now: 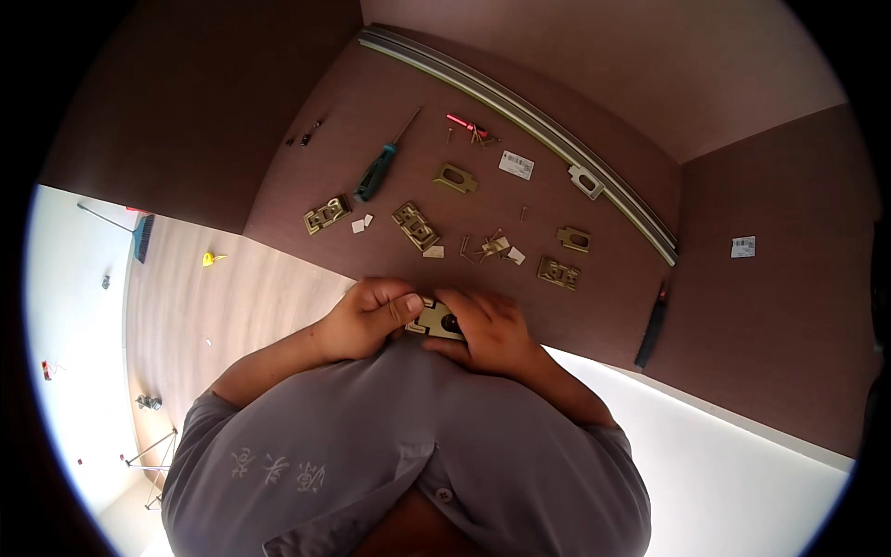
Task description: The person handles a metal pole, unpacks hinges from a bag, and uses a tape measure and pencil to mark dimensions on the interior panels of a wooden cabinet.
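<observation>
Close to my chest, both hands grip a brass-coloured metal bracket (432, 319) with cut-out slots. The thumb and fingers of my left hand (369, 317) pinch its left end. My right hand (490, 330) wraps the right end, covering part of an oval opening. Beyond my hands, similar brass-coloured fittings lie on the brown panel: one fitting (416, 226) straight ahead, another fitting (327, 214) to the left, and a third fitting (559, 273) to the right. Flat slotted plates rest there too, one plate (456, 178) farther back and one plate (574, 239) at the right.
A green-handled screwdriver (376, 173) lies at centre left. Loose screws (492, 245) and a red pen-like item (464, 123) are scattered about. A long metal rail (520, 116) spans the far side, with a silver plate (586, 182) against it. A black-handled tool (652, 332) sits near the right edge.
</observation>
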`<state>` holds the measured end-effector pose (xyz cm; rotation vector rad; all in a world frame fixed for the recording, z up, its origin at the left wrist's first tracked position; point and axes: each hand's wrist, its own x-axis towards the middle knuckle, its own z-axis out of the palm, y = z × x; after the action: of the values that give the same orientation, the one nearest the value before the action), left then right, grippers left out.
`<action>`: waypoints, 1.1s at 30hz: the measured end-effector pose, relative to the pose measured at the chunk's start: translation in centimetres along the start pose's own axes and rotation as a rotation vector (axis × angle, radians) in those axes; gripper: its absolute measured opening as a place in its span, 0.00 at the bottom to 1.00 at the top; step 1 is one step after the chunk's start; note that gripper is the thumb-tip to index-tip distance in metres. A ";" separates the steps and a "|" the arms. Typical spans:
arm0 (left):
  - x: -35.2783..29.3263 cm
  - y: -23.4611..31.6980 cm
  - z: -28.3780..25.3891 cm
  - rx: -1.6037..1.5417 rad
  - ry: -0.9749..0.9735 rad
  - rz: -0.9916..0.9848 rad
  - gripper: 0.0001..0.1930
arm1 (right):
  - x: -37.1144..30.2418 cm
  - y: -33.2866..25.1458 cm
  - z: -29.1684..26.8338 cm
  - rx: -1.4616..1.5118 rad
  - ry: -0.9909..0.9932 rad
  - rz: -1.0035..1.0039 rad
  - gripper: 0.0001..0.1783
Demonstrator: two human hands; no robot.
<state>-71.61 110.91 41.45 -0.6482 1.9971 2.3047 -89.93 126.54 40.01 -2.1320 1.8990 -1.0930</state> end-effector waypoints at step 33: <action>-1.2 -4.4 -16.1 0.087 0.886 -0.010 0.13 | -11.3 11.0 -4.4 -0.417 0.116 0.609 0.26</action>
<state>-64.53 96.68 36.24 -1.9123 2.3130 2.0771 -101.20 135.83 32.72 -1.4502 2.7583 -0.7475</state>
